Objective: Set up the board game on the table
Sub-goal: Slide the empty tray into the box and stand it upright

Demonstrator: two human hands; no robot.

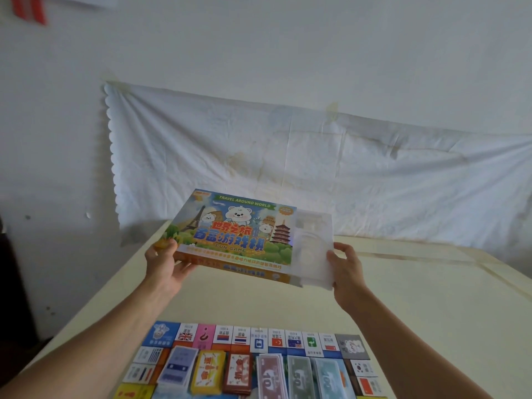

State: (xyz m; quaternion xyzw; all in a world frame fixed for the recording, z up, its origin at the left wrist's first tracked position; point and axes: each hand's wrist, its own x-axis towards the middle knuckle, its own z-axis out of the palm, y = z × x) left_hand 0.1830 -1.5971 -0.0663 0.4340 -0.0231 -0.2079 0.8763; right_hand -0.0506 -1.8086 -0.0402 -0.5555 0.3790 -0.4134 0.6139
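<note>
The colourful game box (230, 234), printed "Travel Around World", is held in the air over the table. My left hand (164, 266) grips its left end, thumb on top. My right hand (347, 272) grips a translucent white inner tray (313, 246) that sticks out of the box's right end. Below them the game board (253, 339) lies flat at the near edge of the table, with flag squares along its far side. On the board rest card stacks (207, 370) and piles of paper money (299, 378) marked 10, 50 and 100.
The cream table (417, 312) runs from the board to the wall. A white cloth (316, 168) is taped to the wall behind it. The table's left edge drops to a dark floor area at the lower left.
</note>
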